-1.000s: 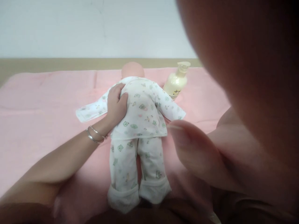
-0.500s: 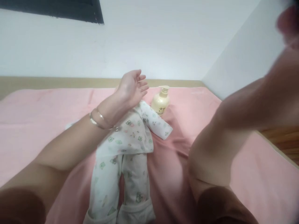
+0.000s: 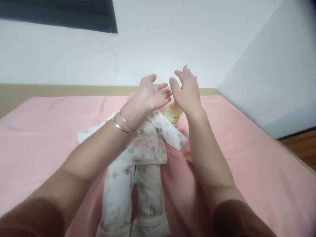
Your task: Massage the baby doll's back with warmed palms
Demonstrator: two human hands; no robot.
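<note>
My left hand (image 3: 154,93) is open, palm turned up, in front of the pump bottle and above the collar end of a small patterned top (image 3: 145,141). A silver bangle (image 3: 122,128) circles that wrist. Close beside it, my right hand (image 3: 186,90) is open with its fingers apart, over the head of a pale yellow pump bottle (image 3: 174,113); whether it touches the pump is hidden. Below the top, matching white trousers (image 3: 148,194) lie with turned-up cuffs. My left forearm covers part of the top and its left sleeve.
A pink cloth (image 3: 49,131) covers the surface under the clothes, with a tan edge (image 3: 14,98) behind it. White walls (image 3: 158,42) meet at the back right. A dark panel (image 3: 59,16) is on the back wall; wooden floor (image 3: 301,144) shows at right.
My right hand has come down from the upper right to the pump bottle, beside my left hand. My left hand stays palm up, its fingers now nearer the bottle.
</note>
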